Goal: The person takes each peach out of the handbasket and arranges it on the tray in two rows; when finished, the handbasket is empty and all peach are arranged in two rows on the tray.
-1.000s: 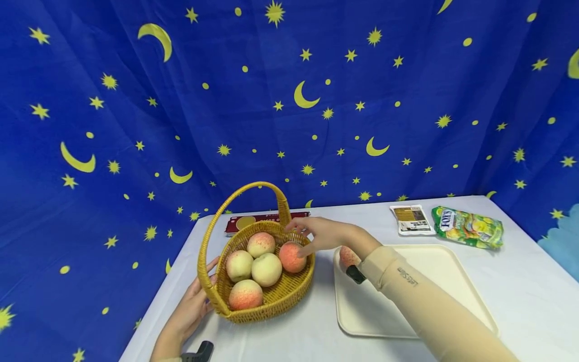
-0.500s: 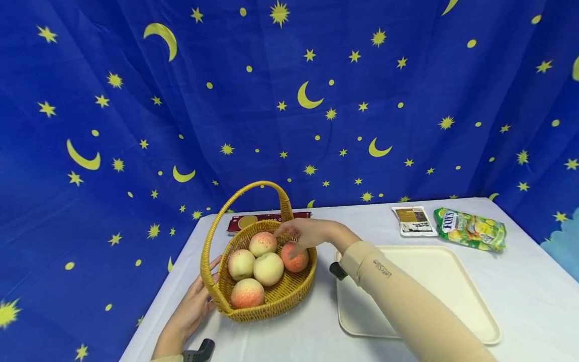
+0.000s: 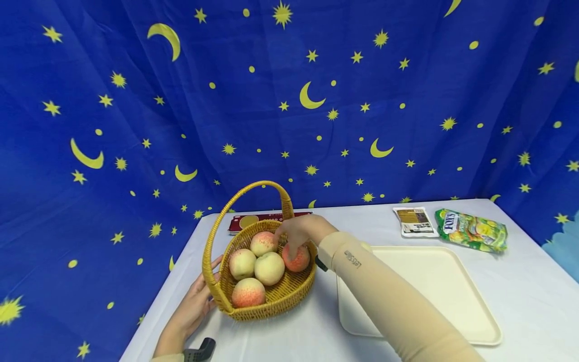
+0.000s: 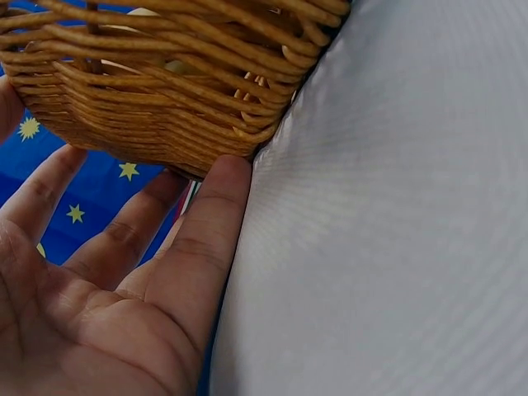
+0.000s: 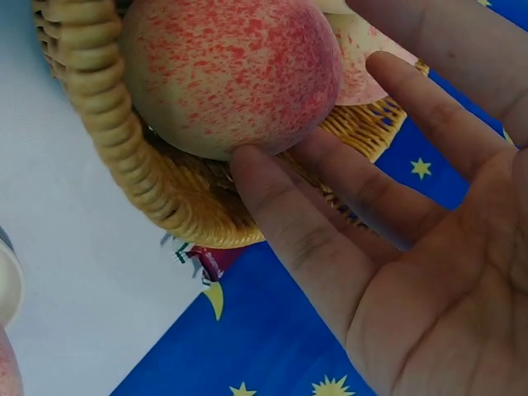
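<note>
A yellow wicker basket [image 3: 271, 312] with an arched handle stands on the white-covered table, holding several pale and reddish peaches [image 3: 269, 268]. My left hand [image 3: 192, 304] touches the basket's left side with spread fingertips; in the left wrist view, its fingers [image 4: 202, 239] meet the lower weave. Reaching in from the right, my right hand [image 3: 304, 232] is over the redder peach [image 3: 297, 262] at the basket's right. The right wrist view has its fingers spread and fairly straight, one fingertip against that peach [image 5: 231, 74]. My right hand hides part of the basket's far rim.
Right of the basket lies a cream tray [image 3: 434, 286], partly covered by my right sleeve [image 3: 384, 291]. A small pale edge [image 3: 366, 246] shows behind that sleeve. Farther back are a white-brown packet [image 3: 415, 222], a green FOX'S bag [image 3: 472, 230] and a dark red box [image 3: 239, 222].
My right hand and forearm have moved left and lower over the redder peach, which stays in place. A peach seen on the tray is now mostly behind the sleeve. My left hand keeps its place.
</note>
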### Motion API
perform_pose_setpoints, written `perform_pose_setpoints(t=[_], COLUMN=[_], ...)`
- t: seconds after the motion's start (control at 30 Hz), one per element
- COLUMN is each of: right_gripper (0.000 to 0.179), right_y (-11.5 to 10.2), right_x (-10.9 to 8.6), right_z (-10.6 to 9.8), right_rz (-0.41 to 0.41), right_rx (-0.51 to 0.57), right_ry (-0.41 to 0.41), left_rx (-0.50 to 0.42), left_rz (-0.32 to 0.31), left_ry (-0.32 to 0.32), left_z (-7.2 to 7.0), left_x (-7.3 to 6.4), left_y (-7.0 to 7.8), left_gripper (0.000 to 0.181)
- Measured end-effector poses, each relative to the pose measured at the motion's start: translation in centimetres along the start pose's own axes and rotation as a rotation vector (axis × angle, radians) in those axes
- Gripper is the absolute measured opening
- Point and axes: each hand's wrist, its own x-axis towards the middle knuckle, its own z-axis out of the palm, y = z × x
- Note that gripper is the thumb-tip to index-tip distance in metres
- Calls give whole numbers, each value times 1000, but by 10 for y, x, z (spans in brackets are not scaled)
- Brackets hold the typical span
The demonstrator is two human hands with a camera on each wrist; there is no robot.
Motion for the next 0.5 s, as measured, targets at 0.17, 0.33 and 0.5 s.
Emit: perform_pose_setpoints(t=[0.17, 0.33, 0.5], right_gripper=[67, 68, 67], right_y=[-2, -5, -7], right_x=[-1, -3, -3], right_z=[2, 7, 11], right_rz=[72, 109, 110], right_rx=[32, 6, -67], right_ry=[10, 28, 21], left_rx=[-3, 0, 5], left_rz=[2, -1, -8], left_ry=[-6, 0, 11], left_z=[1, 2, 2], left_x=[1, 1, 0], left_y=[1, 1, 1], left_gripper=[61, 61, 61])
